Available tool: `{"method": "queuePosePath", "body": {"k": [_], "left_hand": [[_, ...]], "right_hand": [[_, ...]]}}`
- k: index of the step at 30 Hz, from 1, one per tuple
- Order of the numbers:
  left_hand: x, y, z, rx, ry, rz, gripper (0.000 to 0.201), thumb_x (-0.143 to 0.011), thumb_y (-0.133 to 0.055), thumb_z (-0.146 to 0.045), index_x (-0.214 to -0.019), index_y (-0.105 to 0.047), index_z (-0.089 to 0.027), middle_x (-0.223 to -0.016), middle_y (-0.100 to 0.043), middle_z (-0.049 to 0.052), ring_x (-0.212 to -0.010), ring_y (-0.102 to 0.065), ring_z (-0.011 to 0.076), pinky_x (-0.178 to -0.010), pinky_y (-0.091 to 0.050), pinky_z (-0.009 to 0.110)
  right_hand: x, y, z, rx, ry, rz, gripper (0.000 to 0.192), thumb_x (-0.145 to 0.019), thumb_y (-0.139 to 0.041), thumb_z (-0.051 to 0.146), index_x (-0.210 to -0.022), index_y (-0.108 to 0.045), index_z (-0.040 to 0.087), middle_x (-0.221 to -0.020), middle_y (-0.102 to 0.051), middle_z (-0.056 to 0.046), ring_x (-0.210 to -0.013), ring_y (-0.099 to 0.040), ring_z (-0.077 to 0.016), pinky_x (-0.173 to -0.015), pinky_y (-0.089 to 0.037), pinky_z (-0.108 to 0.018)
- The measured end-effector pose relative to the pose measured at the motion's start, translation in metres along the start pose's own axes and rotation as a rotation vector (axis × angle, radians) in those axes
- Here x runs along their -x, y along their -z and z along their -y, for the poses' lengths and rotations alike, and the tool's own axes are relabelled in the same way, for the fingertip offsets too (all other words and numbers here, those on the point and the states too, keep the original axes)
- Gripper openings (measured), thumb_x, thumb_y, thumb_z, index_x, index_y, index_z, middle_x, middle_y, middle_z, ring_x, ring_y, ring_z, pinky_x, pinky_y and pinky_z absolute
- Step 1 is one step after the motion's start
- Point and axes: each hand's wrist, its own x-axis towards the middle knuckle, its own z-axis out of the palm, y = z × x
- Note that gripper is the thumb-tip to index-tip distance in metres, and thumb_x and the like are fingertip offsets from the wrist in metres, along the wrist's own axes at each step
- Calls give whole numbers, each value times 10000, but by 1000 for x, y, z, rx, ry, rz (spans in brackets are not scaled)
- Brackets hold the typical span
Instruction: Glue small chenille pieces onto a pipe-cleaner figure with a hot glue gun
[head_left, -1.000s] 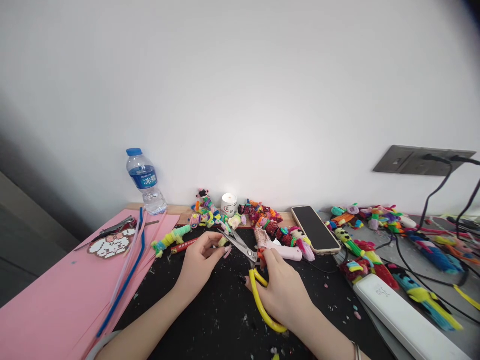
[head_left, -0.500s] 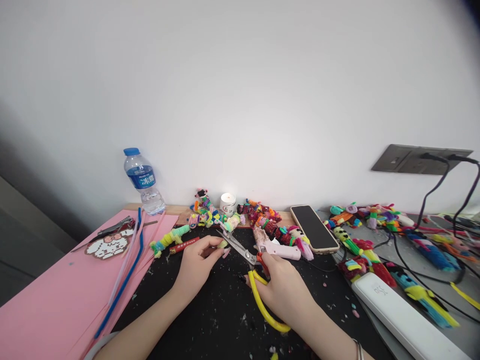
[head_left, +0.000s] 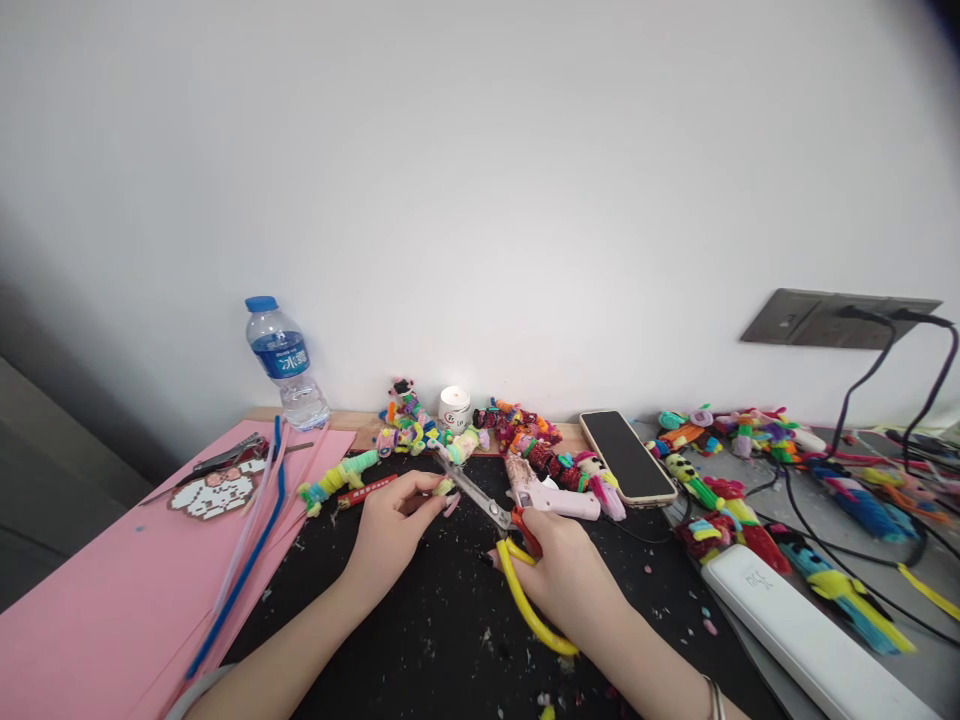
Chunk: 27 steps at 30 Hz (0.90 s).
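My right hand (head_left: 566,575) grips scissors (head_left: 517,570) with yellow handles, the steel blades pointing up and left over the black mat (head_left: 450,620). The blade tips reach a small yellow-green fuzzy piece (head_left: 445,488) pinched between the fingers of my left hand (head_left: 394,525). Whether the blades are closed on the piece is hard to tell. A row of colourful pipe-cleaner figures (head_left: 517,435) lies just beyond both hands.
A water bottle (head_left: 286,362) stands at the back left. Pink sheets (head_left: 112,590) carry blue and pink pipe cleaners (head_left: 247,560) and pliers. A candle (head_left: 454,407), glue gun (head_left: 551,497), phone (head_left: 627,456), white power bank (head_left: 802,630), cables and more figures lie to the right.
The scissors' blades have closed slightly toward the fuzzy piece; both hands stay almost in place. The view has shifted slightly.
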Motion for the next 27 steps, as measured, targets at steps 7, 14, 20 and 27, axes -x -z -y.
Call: {"method": "queuePosePath", "body": {"k": [7,14,20,27], "left_hand": [[-2,-2,-1,64,36,-9,103,-719,-657,-252,-782,-640,-172,-785,-693,30,-770,-650,182,-734,-532,294],[-4,-3,1,276,155,54,312,-739,-685,-336,-993,-667,-155,-951,-709,73,-823,-656,202,-776,-543,339],[-4,-4,0,553,319,138,312,-774,-672,-346,-1007,-686,-140,-951,-692,81,-814,-638,162,-798,-540,323],[-6,-3,2,769,447,153,199,-775,-687,-328,-876,-671,-157,-888,-696,51,-720,-628,103,-739,-540,246]], "right_hand": [[3,1,2,-26,33,-71,214,-793,-562,388,-733,-484,197,-676,-560,-16,-599,-508,-171,-531,-286,-260],[6,2,4,-16,87,-185,267,-745,-559,363,-922,-474,182,-838,-589,-62,-695,-548,-207,-582,-379,-283],[5,1,1,-15,53,-161,221,-790,-530,385,-894,-471,199,-886,-576,-47,-732,-559,-204,-592,-373,-280],[3,-2,0,-22,28,-132,198,-801,-533,377,-857,-460,202,-872,-577,-33,-740,-577,-207,-596,-367,-279]]}}
